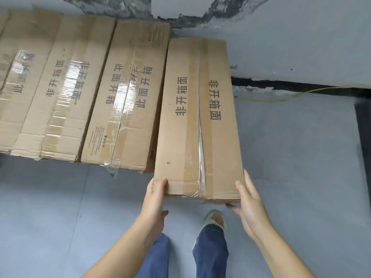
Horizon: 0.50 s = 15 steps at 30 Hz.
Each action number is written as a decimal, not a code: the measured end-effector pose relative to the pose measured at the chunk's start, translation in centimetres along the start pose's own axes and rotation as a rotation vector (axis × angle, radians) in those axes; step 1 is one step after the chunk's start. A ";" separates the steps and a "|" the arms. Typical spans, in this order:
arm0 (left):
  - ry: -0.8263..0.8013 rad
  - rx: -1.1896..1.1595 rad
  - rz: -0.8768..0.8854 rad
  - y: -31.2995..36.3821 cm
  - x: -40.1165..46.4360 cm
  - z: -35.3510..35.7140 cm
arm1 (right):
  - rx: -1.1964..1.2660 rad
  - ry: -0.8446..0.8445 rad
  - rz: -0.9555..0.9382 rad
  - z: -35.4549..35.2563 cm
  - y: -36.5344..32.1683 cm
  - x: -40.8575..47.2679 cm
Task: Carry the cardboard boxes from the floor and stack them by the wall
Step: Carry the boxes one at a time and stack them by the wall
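The long cardboard box (198,117) is running from the hands toward twelve o'clock, its far end at the wall (291,47); the left hand (155,197) is curling over its near corner while the right hand (251,203), fingers straight, is seemingly cupping the other.

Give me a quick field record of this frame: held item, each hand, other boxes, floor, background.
held box: long cardboard box, taped seam on top, far end toward the wall
left hand: fingers curled over the box's near left corner
right hand: fingers straight along the near right side, thumb under the edge
row of boxes: side by side, left of the held box
floor: grey
cable: thin yellow-green, at the wall base
foot: below the box
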<state>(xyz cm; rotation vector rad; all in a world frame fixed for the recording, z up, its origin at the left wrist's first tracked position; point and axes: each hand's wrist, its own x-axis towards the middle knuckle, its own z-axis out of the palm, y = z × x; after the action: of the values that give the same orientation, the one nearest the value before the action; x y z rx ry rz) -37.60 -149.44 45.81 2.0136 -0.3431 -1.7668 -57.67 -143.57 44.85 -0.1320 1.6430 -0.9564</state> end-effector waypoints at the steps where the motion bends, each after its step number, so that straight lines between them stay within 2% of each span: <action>1: -0.003 -0.043 -0.105 -0.6 0.7 -0.3 | 0.005 -0.027 0.041 0.4 0.7 0.3; 4: -0.048 -0.260 -0.283 -1.3 2.5 -0.9 | -0.048 -0.024 0.076 2.1 1.8 1.3; 9: -0.018 -0.460 -0.319 0.3 5.0 -0.4 | -0.093 0.020 0.043 4.3 -0.1 3.4; 15: -0.053 -0.626 -0.293 3.8 8.5 -0.8 | 0.005 -0.020 0.066 6.1 -3.3 6.3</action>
<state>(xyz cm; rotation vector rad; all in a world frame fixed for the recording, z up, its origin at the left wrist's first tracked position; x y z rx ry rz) -35.10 -156.56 40.30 1.6145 0.4648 -1.7986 -55.76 -152.34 42.20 -0.0832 1.6167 -0.9060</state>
